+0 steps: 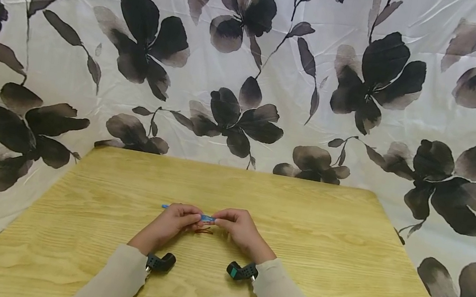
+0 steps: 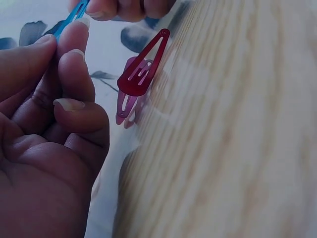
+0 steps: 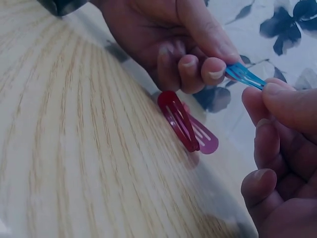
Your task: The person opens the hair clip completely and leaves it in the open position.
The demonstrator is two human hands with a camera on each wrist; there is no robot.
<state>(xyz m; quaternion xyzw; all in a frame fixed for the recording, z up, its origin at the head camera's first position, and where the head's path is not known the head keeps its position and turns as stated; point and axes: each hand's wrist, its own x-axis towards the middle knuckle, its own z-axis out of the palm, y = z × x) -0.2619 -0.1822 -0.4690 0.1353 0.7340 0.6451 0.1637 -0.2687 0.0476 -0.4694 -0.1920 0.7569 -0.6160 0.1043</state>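
Observation:
A blue hair clip (image 1: 207, 219) is held between both hands above the table; in the right wrist view the clip (image 3: 245, 76) spans from one hand's fingertips to the other's. My left hand (image 1: 175, 220) pinches one end between thumb and index finger, its other fingers curled. My right hand (image 1: 240, 228) pinches the opposite end. Just below the hands, a red hair clip (image 2: 143, 67) lies crossed over a pink hair clip (image 2: 126, 101); in the right wrist view the red clip (image 3: 178, 120) overlaps the pink one (image 3: 205, 139).
A small blue piece (image 1: 164, 206) shows just beyond the left hand's far side. The wooden table (image 1: 233, 188) extends around the hands, with a floral cloth (image 1: 249, 59) behind it. Both wrists wear dark devices (image 1: 161, 262).

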